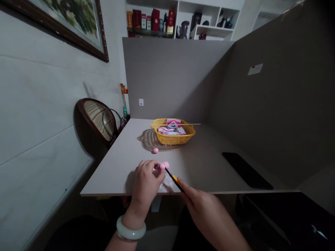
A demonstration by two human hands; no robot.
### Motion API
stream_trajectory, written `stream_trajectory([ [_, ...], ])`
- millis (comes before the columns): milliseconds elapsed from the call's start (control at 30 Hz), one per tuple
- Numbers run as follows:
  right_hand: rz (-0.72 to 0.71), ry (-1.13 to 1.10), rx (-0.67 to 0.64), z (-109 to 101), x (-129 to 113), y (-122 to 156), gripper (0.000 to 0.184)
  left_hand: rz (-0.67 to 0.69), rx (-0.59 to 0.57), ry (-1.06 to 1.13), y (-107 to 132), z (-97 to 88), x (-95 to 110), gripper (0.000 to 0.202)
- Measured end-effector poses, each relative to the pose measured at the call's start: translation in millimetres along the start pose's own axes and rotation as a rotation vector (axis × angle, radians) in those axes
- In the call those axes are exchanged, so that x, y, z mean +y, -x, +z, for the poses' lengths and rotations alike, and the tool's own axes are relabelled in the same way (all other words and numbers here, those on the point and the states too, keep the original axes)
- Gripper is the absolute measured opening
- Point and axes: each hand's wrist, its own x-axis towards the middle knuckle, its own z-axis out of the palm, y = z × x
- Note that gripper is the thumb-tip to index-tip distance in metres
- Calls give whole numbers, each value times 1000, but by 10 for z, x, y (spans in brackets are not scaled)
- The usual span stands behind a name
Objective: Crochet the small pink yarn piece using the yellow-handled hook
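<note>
Near the front edge of the table, my left hand (147,179) pinches a soft pink lump (162,166) that looks like clay. A second pink piece (166,164) shows just behind it, and I cannot tell whether they are joined. My right hand (200,202) grips a slim black-and-yellow utility knife (175,179), its tip against the pink lump. Beneath the hands lies a crumpled clear plastic wrapper (166,183), partly covered. Farther back, a small pink ball (155,150) rests alone on the table.
A yellow openwork basket (174,140) holds several pink-and-white packets (170,131), with a thin stick (183,124) across its rim. At the right of the table (115,174) lies a flat black object (246,170). Grey panels (167,76) rise behind and to the right.
</note>
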Motion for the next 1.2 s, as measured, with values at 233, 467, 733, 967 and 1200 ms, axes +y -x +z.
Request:
stream_trajectory([
  [233,18,59,-19,-2,-84,-158,47,6,7,2,4,-13,7,3],
  [467,49,-91,-44,-43,43,45,44,-16,9,21,15,-17,13,4],
  [733,24,-69,-2,41,-8,-126,46,-10,33,32,4,-13,1,4],
  [967,41,-72,-4,-30,35,3,44,-11,10,44,4,-20,9,4],
  [1200,39,-133,-56,-46,56,-12,45,-56,-10,66,5,-28,22,6],
])
